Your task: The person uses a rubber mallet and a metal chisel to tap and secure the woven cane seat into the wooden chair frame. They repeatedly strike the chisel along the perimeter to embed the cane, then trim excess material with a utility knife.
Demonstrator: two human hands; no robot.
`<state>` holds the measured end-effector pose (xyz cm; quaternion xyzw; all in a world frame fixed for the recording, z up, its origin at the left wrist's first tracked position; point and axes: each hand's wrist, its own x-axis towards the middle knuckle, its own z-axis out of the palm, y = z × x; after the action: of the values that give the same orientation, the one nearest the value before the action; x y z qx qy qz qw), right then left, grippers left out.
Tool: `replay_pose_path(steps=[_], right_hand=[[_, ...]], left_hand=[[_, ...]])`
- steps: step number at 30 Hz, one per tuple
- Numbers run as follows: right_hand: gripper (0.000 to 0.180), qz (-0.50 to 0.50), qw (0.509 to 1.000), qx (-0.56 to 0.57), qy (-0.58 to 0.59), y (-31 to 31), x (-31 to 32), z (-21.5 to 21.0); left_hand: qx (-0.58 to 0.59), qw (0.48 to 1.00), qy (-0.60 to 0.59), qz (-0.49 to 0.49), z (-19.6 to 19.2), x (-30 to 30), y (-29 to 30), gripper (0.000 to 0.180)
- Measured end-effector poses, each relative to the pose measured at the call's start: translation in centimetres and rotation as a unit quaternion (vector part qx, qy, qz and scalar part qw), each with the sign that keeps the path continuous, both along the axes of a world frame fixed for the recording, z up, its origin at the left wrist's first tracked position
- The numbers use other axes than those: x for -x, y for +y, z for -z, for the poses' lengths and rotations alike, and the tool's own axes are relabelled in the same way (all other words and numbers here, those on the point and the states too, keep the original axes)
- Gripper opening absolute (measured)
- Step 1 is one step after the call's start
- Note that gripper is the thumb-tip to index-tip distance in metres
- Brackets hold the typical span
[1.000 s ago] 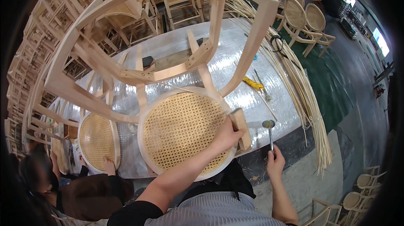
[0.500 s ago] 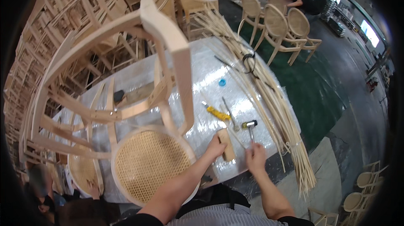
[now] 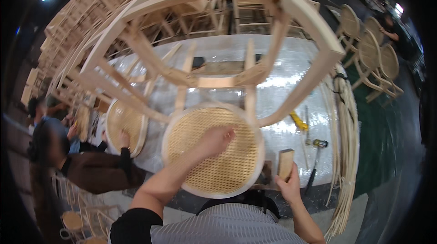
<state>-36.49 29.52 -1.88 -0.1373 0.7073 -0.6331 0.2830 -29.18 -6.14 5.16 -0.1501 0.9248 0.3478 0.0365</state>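
A pale wooden chair frame [image 3: 214, 81] rests on the table, its round cane-woven back panel [image 3: 200, 171] nearest me. My left hand [image 3: 219, 141] is over the cane weave, its fingers curled in and smeared by motion. Whether it touches the weave or holds anything cannot be made out. To the right of the panel, my right hand [image 3: 290, 186] grips the lower end of a rectangular wooden block [image 3: 285, 162]. Beyond that hand lies a small two-faced mallet [image 3: 314, 166] with a dark handle. A yellow-handled tool [image 3: 298, 120] and a thin rod [image 3: 306, 116] lie farther off.
Long pale rattan strips [image 3: 344, 153] lie bundled along the table's right edge. Plastic film [image 3: 291, 94] covers the tabletop. At left, a co-worker's hand [image 3: 124, 139] is on another cane panel [image 3: 119, 119]. Stacked chair frames [image 3: 191, 14] fill the back; finished chairs [image 3: 368, 50] stand far right.
My left hand has left the wooden block and moved over the cane panel. My right hand has let go of the mallet and taken the block. The view has swung left.
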Motion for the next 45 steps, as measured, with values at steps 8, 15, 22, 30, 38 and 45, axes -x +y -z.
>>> replay_pose_path(steps=[8, 15, 22, 30, 38, 45], right_hand=[[0.066, 0.04, 0.986, 0.149, -0.069, -7.1, -5.8, 1.5], [0.056, 0.059, 0.989, 0.125, -0.054, -9.5, -8.1, 1.7], [0.07, 0.067, 0.994, 0.084, -0.021, -12.0, -3.3, 0.5], [0.11, 0.057, 0.989, 0.096, 0.093, -20.8, 5.2, -3.7], [0.094, 0.049, 0.977, 0.059, 0.199, -34.0, 14.2, -4.7], [0.097, -0.003, 0.985, -0.084, 0.152, -42.5, 13.9, -3.1]], left_hand=[[0.527, 0.806, 0.253, 0.09, -2.6, 2.7, -14.1, 0.032], [0.431, 0.878, -0.051, 0.204, 1.4, 5.6, -17.2, 0.016], [0.256, 0.961, 0.073, 0.076, 6.5, 1.8, -17.0, 0.016], [0.184, 0.974, 0.129, 0.004, 7.7, 0.8, -16.7, 0.012], [0.211, 0.959, 0.189, -0.037, 8.8, 2.0, -15.5, 0.011], [0.204, 0.942, 0.256, -0.071, 9.9, 1.5, -15.5, 0.02]])
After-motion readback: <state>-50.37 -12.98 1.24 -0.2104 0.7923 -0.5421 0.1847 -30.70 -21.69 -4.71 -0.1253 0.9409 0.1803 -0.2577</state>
